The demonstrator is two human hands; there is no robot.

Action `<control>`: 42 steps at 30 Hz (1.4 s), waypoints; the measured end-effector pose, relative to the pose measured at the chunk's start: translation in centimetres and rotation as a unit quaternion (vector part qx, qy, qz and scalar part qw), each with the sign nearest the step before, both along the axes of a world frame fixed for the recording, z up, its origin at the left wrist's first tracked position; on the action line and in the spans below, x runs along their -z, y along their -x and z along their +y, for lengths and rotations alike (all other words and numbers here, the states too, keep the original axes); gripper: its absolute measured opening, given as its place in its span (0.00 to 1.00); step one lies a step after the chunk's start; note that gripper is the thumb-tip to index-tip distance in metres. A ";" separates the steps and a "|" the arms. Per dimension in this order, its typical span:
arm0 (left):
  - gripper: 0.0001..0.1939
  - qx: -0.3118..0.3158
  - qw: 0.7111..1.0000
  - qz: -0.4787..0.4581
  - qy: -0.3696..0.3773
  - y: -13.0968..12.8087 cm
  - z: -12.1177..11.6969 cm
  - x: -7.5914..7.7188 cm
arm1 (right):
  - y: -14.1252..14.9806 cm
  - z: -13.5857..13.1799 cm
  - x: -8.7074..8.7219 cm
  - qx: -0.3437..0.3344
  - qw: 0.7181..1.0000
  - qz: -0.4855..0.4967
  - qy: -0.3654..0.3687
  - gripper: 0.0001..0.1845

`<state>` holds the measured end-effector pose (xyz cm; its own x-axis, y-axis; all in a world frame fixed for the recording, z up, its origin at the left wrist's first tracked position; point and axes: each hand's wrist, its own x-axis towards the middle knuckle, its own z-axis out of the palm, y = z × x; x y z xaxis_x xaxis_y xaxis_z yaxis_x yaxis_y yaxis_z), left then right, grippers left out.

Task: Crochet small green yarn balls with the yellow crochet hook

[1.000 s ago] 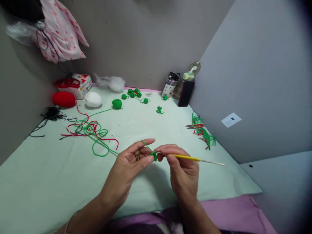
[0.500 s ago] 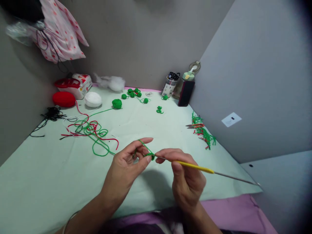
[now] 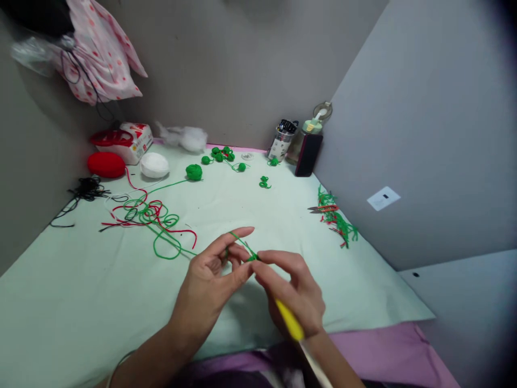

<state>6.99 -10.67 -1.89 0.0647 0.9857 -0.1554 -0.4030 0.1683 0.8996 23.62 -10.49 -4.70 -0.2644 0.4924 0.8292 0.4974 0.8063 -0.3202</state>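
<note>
Between my two hands is a small green crochet piece (image 3: pixel 252 258), mostly covered by fingertips. My left hand (image 3: pixel 216 269) pinches it with the thumb against the fingers, and green yarn (image 3: pixel 240 241) runs taut over the raised index finger. A crochet hook (image 3: pixel 289 320) with a yellow handle lies in my right hand (image 3: pixel 294 293), its handle pointing down toward me and blurred at the lower end. The right thumb and index finger also touch the green piece. From the left hand the yarn trails to a tangle of green and red yarn (image 3: pixel 155 213).
A green yarn ball (image 3: pixel 194 172), a red ball (image 3: pixel 106 164) and a white ball (image 3: pixel 154 165) lie at the back left. Small green crocheted balls (image 3: pixel 218 155) sit at the back. Thread snips (image 3: pixel 323 209) rest on yarn scraps at right, below a phone (image 3: pixel 309 155).
My right hand has turned, swinging the hook's handle from pointing right to pointing down toward me. Its thumb has moved up to the green piece. My left hand stays nearly still.
</note>
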 end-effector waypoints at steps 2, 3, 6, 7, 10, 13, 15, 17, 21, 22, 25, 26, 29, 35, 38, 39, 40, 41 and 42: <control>0.24 0.054 0.992 -0.095 0.063 0.1 0.1 0.0 | -0.1 -0.1 0.3 0.022 0.999 -0.028 -0.032 0.21; 0.24 0.069 0.985 -0.133 0.091 0.2 0.2 0.0 | -0.1 -0.2 0.3 0.017 1.000 -0.008 -0.015 0.21; 0.21 0.060 0.978 -0.164 0.113 0.5 0.6 0.0 | 0.0 -0.2 -0.2 -0.029 0.981 0.156 0.113 0.18; 0.20 0.052 0.982 -0.153 0.103 0.6 0.7 0.0 | 0.2 -0.1 -0.4 -0.052 0.962 0.221 0.151 0.16; 0.20 0.045 0.992 -0.103 0.050 0.5 0.6 0.1 | 0.8 0.4 -1.0 -0.107 0.911 0.326 0.229 0.11; 0.19 0.045 0.996 -0.071 0.015 0.2 0.4 0.3 | 1.2 0.7 -1.2 -0.113 0.910 0.313 0.247 0.10; 0.19 0.034 0.997 -0.064 0.014 0.0 0.2 0.3 | 1.2 0.5 -1.0 -0.092 0.927 0.280 0.231 0.13; 0.19 0.026 0.997 -0.073 0.026 0.0 0.2 0.3 | 1.0 0.1 -0.7 -0.054 0.958 0.207 0.189 0.17; 0.21 0.073 0.982 -0.150 0.091 0.1 0.5 0.2 | 0.5 -0.2 -0.5 -0.010 0.989 0.087 0.116 0.22; 0.20 0.081 0.976 -0.170 0.107 0.2 0.7 0.2 | 0.4 0.0 -0.6 -0.016 0.985 0.118 0.125 0.21; 0.15 0.062 0.975 -0.182 0.108 0.4 0.9 0.1 | 0.5 0.6 -0.9 -0.059 0.937 0.278 0.204 0.14; 0.14 0.048 0.981 -0.163 0.093 0.4 0.9 0.1 | 0.5 0.8 -1.1 -0.079 0.916 0.317 0.233 0.13; 0.15 0.028 0.995 -0.087 0.045 0.3 0.8 -0.1 | 0.9 1.1 -1.2 -0.131 0.891 0.335 0.276 0.09; 0.27 0.062 0.989 -0.113 0.070 0.2 0.5 -0.2 | 1.0 1.0 -0.7 -0.126 0.895 0.332 0.271 0.09; 0.28 0.083 0.978 -0.167 0.097 0.5 0.6 -0.2 | 0.9 1.2 -0.5 -0.111 0.881 0.363 0.284 0.08; 0.27 0.091 0.973 -0.182 0.109 0.6 0.7 -0.2 | 0.9 1.3 -0.5 -0.109 0.872 0.380 0.288 0.07; 0.26 0.097 0.969 -0.192 0.121 0.7 0.8 -0.3 | 0.8 1.4 -0.6 -0.110 0.862 0.399 0.294 0.07; 0.25 0.101 0.966 -0.198 0.129 0.7 0.8 -0.3 | 0.8 1.5 -0.7 -0.114 0.850 0.416 0.302 0.07; 0.25 0.101 0.965 -0.200 0.133 0.8 0.9 -0.3 | 0.8 1.6 -0.7 -0.118 0.839 0.431 0.312 0.08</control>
